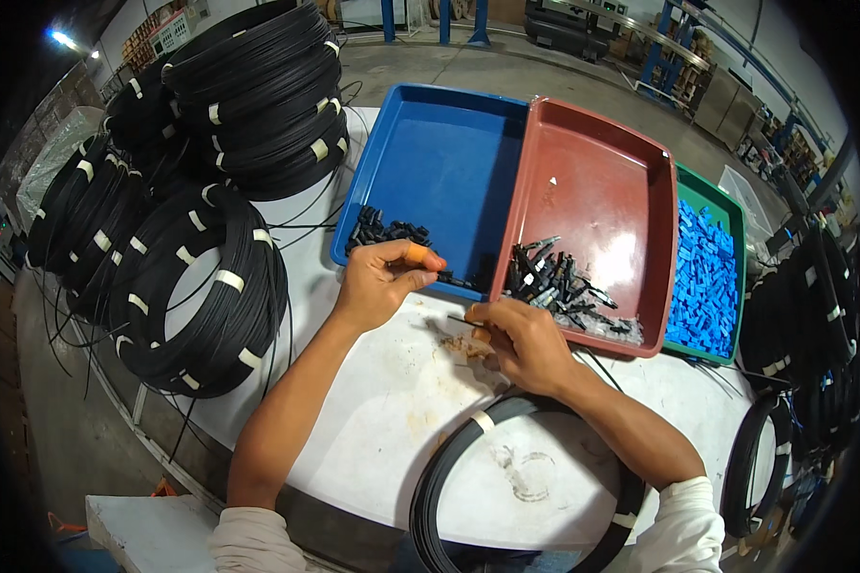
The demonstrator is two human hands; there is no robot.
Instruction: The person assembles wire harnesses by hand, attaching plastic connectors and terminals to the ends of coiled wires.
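My left hand (380,286) is closed in a pinch over the front edge of the blue tray (449,153), an orange covering on one finger. Whatever sits between its fingertips is too small to make out; small black pieces lie right beside them. Lower and to the right, my right hand (527,346) is closed on a thin black cable (462,320), whose end points left toward my left hand. Beneath my right forearm lies a coil of black cable (440,477) with white tape bands, at the near edge of the white table (354,439).
Black connector pieces (384,229) fill the blue tray's near left corner. A red tray (592,143) holds black and clear parts (559,286); a green tray (726,201) holds blue clips (702,286). Tall stacks of cable coils (258,95) stand left, more coils (803,306) right.
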